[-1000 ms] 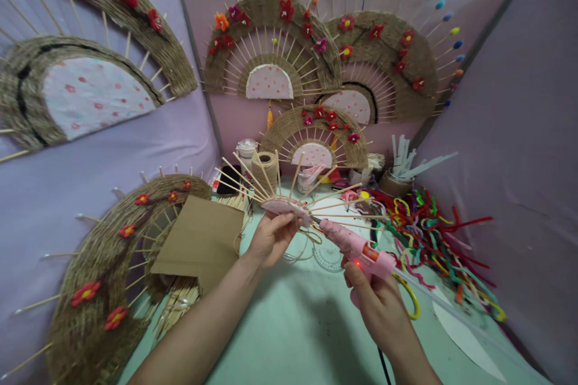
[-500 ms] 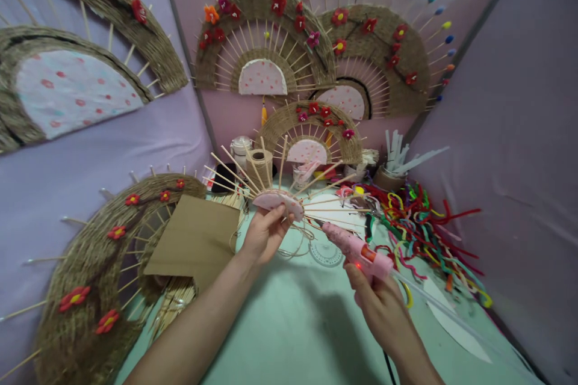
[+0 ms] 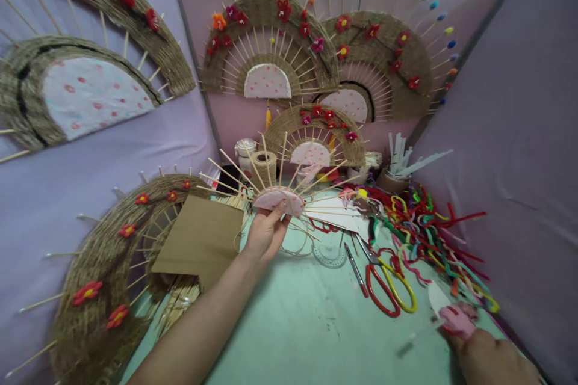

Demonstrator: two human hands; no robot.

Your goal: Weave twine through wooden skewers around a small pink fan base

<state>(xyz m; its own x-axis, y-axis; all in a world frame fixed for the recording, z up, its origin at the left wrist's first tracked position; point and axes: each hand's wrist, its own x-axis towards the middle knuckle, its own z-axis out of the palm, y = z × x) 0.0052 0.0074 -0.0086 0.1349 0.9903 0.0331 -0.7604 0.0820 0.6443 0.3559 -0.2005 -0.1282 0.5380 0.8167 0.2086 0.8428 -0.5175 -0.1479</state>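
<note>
Left hand [image 3: 266, 233] pinches skewer fan [image 3: 276, 198] by near edge, raised over bench [image 3: 293, 325] centre; thin pinch, so fan may tip, skewers may shift; right hand [image 3: 490, 358] at glue gun [image 3: 456, 320], near right, blurred, grip unclear; nozzle may singe pipe cleaners [image 3: 428, 234].

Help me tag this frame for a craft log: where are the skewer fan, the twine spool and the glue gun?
skewer fan [image 3: 276, 198], head view, pink half-disc hub.
twine spool [image 3: 264, 166], head view, wound side.
glue gun [image 3: 455, 320], head view, blurred pink body.

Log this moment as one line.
left hand: holds skewer fan frame above table | right hand: grips pink glue gun, blurred | nearby: scissors, pipe cleaners
</note>
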